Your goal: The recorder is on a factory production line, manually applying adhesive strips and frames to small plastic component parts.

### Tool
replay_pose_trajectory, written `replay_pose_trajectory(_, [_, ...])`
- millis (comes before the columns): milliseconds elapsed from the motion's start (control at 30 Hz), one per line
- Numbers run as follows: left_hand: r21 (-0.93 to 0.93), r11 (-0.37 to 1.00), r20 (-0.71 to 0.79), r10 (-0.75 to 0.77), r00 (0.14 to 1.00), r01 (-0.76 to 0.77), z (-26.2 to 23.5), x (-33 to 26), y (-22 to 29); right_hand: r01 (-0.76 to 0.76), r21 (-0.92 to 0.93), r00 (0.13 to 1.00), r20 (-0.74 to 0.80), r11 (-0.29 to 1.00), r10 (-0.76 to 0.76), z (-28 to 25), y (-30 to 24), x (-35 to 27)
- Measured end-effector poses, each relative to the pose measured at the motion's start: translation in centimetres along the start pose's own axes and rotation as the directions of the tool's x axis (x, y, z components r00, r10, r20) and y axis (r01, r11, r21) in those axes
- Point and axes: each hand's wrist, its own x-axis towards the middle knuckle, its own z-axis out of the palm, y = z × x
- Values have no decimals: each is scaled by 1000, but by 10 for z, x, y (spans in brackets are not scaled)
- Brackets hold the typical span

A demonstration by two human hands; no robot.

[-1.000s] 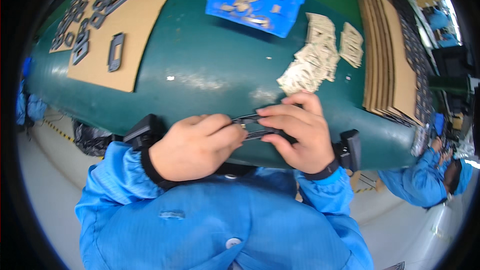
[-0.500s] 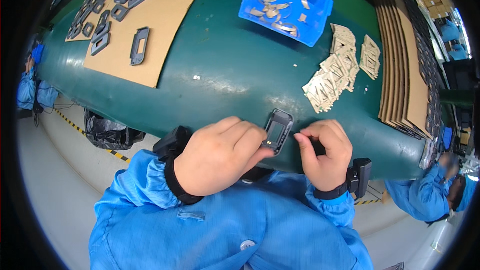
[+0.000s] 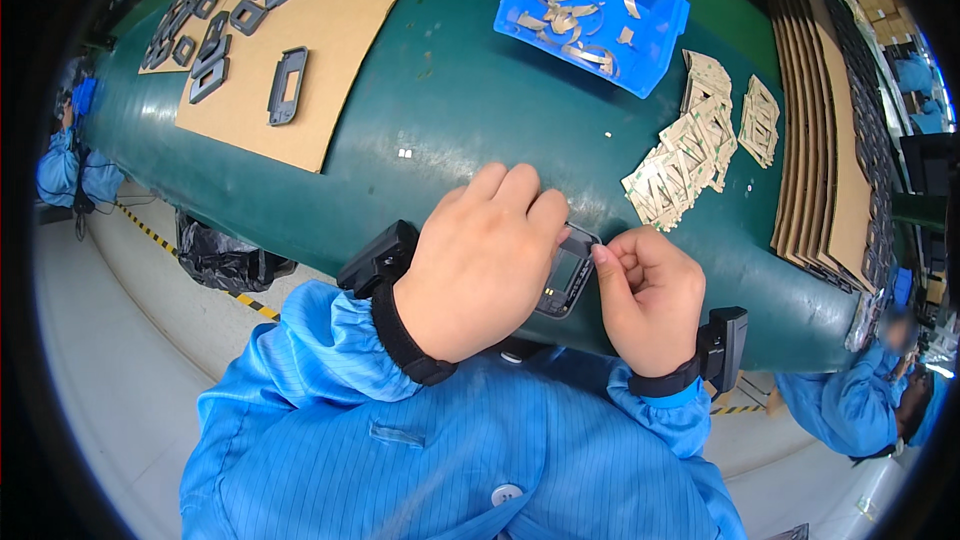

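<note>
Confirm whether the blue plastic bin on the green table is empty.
No, the blue plastic bin holds a scatter of thin pale strips.

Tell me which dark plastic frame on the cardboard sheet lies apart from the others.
The upright grey frame near the cardboard sheet middle; the others cluster at its far left end.

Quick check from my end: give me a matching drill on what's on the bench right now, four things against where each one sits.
Things:
1. small grey frame part
2. blue bin
3. lone grey frame
4. stack of cardboard sheets

Places:
A. along the right edge of the green table
B. between the left hand and the right hand
C. on the brown cardboard sheet at left
D. at the far side of the table, holding curled strips

Pairs: 1-B, 2-D, 3-C, 4-A
</note>
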Motion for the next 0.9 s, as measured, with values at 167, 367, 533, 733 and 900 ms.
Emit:
replay_pose_trajectory(167, [16,1000,-1,15,1000,-15,3,4,2,23,-199,999,29,980,-18,-1,-10,5])
replay_pose_trajectory(367, [85,994,33,61,998,-63,4,7,-1,136,-468,990,21,873,-143,7,-11,6])
replay_pose_trajectory(533, [28,998,-3,50,999,-49,3,-4,2,89,-280,991,-68,956,-112,7,-8,-14])
replay_pose_trajectory(733, [244,967,27,75,997,-79,8,-3,9,199,-581,955,-65,789,-289,21,-10,-10])
replay_pose_trajectory(900, [47,991,2,123,992,-123,-26,-4,15,210,-119,977,-9,970,-212,-16,-28,-10])
